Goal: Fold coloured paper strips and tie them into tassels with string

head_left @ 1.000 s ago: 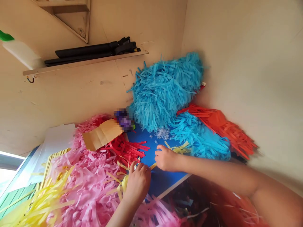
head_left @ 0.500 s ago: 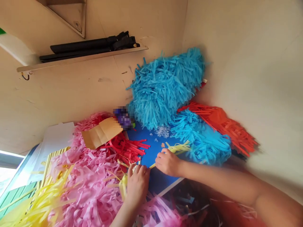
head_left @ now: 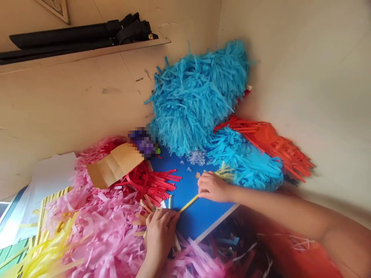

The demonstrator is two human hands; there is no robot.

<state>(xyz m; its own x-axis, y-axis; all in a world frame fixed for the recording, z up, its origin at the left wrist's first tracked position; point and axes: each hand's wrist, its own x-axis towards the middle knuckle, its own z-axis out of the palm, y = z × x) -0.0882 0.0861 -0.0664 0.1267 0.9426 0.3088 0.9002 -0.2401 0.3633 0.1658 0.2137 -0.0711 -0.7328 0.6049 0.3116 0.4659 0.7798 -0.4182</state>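
Note:
A thin yellow paper strip runs straight between my hands across a blue board. My right hand pinches one end, and my left hand grips the other among pale strip ends. Behind my right hand lies a bunch of yellow fringe, partly hidden by my fingers. A large turquoise fringed paper mass rises beyond the board, with a smaller turquoise fringe beside it. Red paper fringe lies left of the board.
Pink shredded paper heaps at the lower left, with a brown paper sheet and a pixelated purple object above it. Orange-red fringe leans on the wall. Clear crystals lie on the board. Black items sit on a shelf.
The whole scene has shifted up and left in view. My hands have drawn slightly apart, and the yellow strip now runs straight between them.

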